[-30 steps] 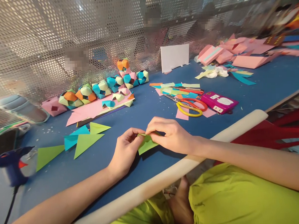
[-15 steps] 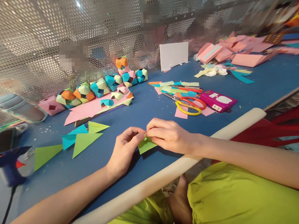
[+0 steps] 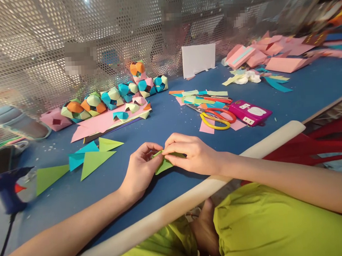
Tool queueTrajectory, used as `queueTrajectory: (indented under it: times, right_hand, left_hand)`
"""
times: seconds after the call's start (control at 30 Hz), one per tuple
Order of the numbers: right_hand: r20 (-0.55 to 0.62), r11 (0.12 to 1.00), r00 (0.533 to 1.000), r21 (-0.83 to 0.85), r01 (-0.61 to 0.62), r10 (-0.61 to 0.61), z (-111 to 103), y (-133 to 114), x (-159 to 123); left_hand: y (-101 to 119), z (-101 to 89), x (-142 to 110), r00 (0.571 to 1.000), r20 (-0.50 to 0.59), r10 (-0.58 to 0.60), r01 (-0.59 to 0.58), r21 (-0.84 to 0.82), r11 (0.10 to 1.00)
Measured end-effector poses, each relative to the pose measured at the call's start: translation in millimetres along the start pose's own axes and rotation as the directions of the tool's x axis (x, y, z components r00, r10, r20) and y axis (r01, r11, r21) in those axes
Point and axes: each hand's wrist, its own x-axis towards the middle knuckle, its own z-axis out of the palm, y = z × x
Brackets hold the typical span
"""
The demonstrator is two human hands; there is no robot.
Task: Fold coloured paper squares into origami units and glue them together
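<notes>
A small green sheet of folded paper (image 3: 164, 166) is pinched between my two hands just above the blue table. My left hand (image 3: 143, 169) grips its left side between thumb and fingers. From the right, my right hand (image 3: 190, 152) pinches it with the fingertips meeting near my left thumb. Much of the paper is hidden behind my fingers. To the left lie green paper triangles (image 3: 97, 163) and a folded blue paper piece (image 3: 77, 158).
Folded paper balls (image 3: 111, 97) line the mesh wall. Scissors (image 3: 216, 118) lie beside a purple socket box (image 3: 251, 112). A glue gun (image 3: 11, 189) stands at left. A white roll (image 3: 191, 199) runs along the near edge. Pink paper shapes (image 3: 287, 64) are piled at back right.
The green paper has turned in my fingers and now shows a pointed flap below and an edge under my right hand. Both hands have shifted slightly left.
</notes>
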Motion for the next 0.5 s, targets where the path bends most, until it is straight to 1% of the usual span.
queueTrajectory:
  times: [0.23,0.37,0.5]
  right_hand:
    - [0.023,0.98,0.98,-0.035,-0.196,0.197,1.5,-0.6,3.0]
    - [0.012,0.97,0.971,-0.039,-0.238,0.239,2.4,-1.0,3.5]
    - [-0.028,0.969,0.97,-0.046,-0.242,0.241,3.5,-0.4,2.8]
  left_hand:
    - [1.0,1.3,1.0,1.0,-0.027,0.001,0.0,0.009,1.0]
    - [1.9,2.1,-0.3,1.0,-0.002,0.002,-0.002,0.05,0.999]
    - [1.2,2.4,-1.4,0.998,0.049,0.03,-0.035,0.102,0.994]
